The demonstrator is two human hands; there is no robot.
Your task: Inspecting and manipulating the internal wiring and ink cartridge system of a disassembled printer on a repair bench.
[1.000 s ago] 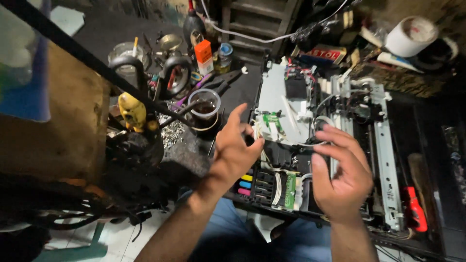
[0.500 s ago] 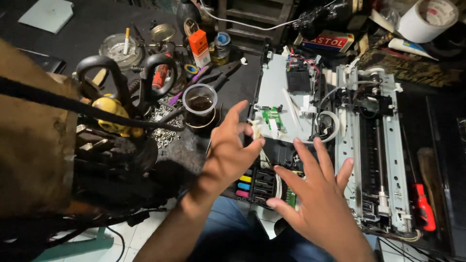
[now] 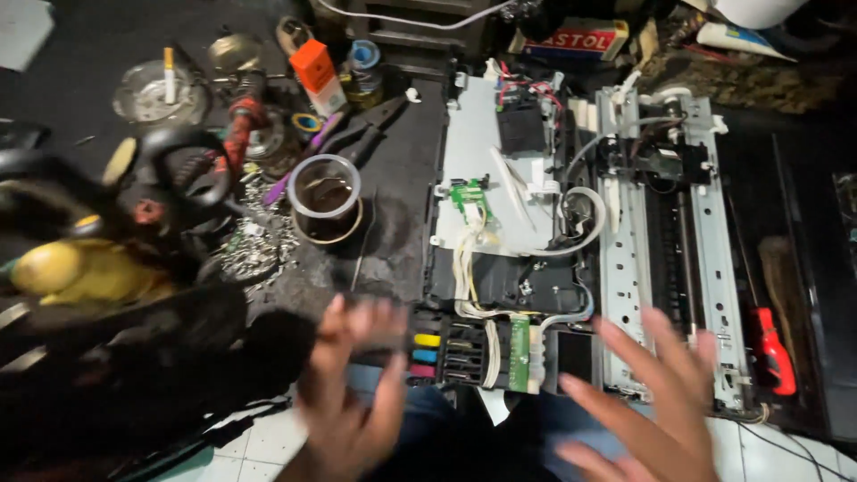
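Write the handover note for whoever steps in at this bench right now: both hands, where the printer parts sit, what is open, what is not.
Left hand: empty, fingers spread, blurred, at the near edge in front of the ink cartridge block.
Right hand: empty, open, over the near end of the metal carriage frame.
Opened printer: cover off, grey plate, green circuit board and white cables exposed.
Red-handled screwdriver lies right of the frame.
Cup and a pile of small metal bits lie left of the printer.
Done: casing off. Left: nothing in hand; internals in place.
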